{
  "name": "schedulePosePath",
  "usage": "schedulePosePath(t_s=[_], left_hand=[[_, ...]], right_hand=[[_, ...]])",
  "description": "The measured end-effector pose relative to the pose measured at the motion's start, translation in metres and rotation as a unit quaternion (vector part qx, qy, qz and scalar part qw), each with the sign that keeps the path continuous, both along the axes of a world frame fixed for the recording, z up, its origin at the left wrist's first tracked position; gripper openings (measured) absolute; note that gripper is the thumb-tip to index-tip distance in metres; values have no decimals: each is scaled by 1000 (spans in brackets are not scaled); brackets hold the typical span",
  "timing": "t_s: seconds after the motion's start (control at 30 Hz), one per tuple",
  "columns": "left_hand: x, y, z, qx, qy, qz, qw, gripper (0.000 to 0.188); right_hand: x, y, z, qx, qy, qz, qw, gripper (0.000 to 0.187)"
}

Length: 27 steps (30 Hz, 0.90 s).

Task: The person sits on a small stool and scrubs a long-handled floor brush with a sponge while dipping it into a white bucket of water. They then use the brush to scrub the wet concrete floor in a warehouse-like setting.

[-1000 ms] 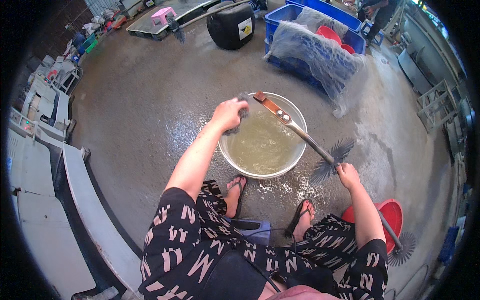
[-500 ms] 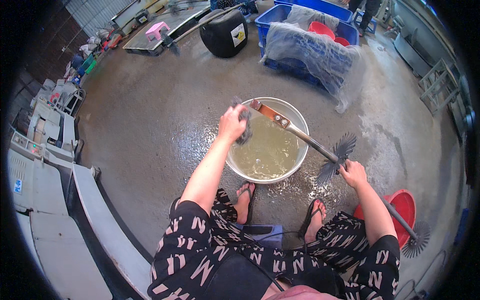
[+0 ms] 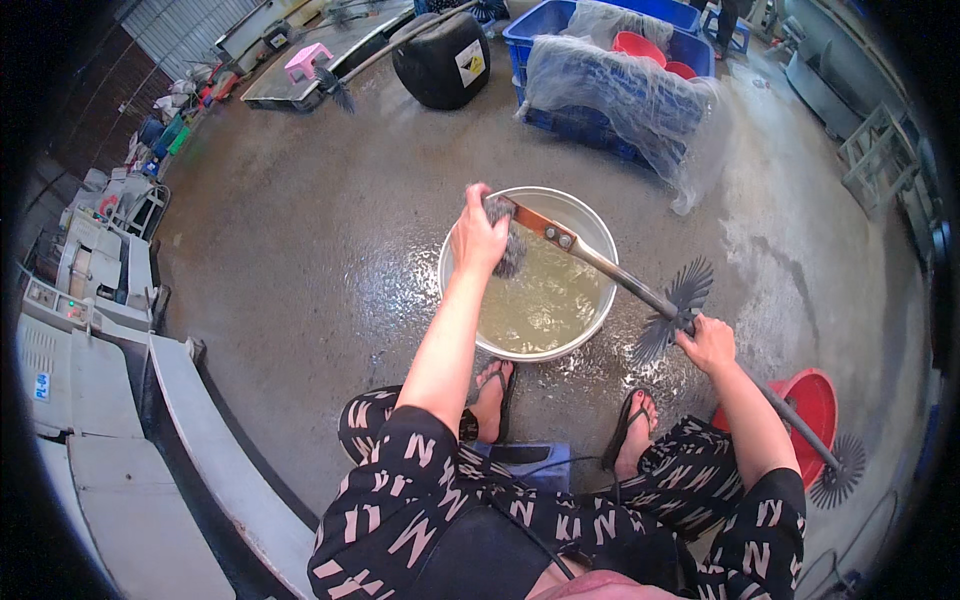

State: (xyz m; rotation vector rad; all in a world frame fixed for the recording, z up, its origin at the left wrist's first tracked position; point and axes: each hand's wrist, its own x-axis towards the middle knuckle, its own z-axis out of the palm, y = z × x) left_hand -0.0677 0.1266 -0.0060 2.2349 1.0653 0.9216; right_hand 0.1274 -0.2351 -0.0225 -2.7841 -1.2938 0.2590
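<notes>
My right hand [image 3: 708, 345] grips a long metal rod [image 3: 625, 283] beside a black fan-like bristle disc [image 3: 690, 285]. The rod slants up leftward across a round white bucket [image 3: 530, 357] of cloudy water [image 3: 545, 310]. Bolted to its far end is a flat copper-coloured strip [image 3: 535, 222]. My left hand [image 3: 480, 235] is closed on a grey, fuzzy scouring pad [image 3: 510, 258], pressed against the tip of that strip over the bucket's left side. A second bristle disc [image 3: 838, 472] sits on the rod's near right end, past a red bucket [image 3: 812, 392].
Blue crates [image 3: 560, 120] draped with clear plastic and a black drum [image 3: 440, 65] stand ahead. Another disc-ended rod [image 3: 395, 50] leans there near a pink stool [image 3: 308, 62]. Grey machines [image 3: 110, 400] line the left. My sandalled feet rest on wet floor beside a small blue stool [image 3: 530, 465].
My left hand has moved a little right with the scouring pad, bringing it up to the copper-coloured tip. My right hand keeps its grip and the rod has barely moved.
</notes>
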Motion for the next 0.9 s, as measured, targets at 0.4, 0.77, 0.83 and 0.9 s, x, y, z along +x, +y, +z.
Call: schedulePosePath(t_s=[0.4, 0.77, 0.83, 0.9], left_hand=[[2, 9, 7, 38, 15, 16, 999, 26], [0, -6, -10, 33, -32, 33, 998, 26], [6, -7, -6, 52, -28, 36, 998, 25], [2, -5, -15, 18, -43, 33, 998, 25]], right_hand=[[-2, -5, 1, -14, 28, 6, 1000, 73], [4, -7, -8, -5, 15, 15, 1000, 70], [0, -4, -2, 2, 6, 14, 1000, 67], [3, -7, -6, 6, -2, 27, 1000, 64]])
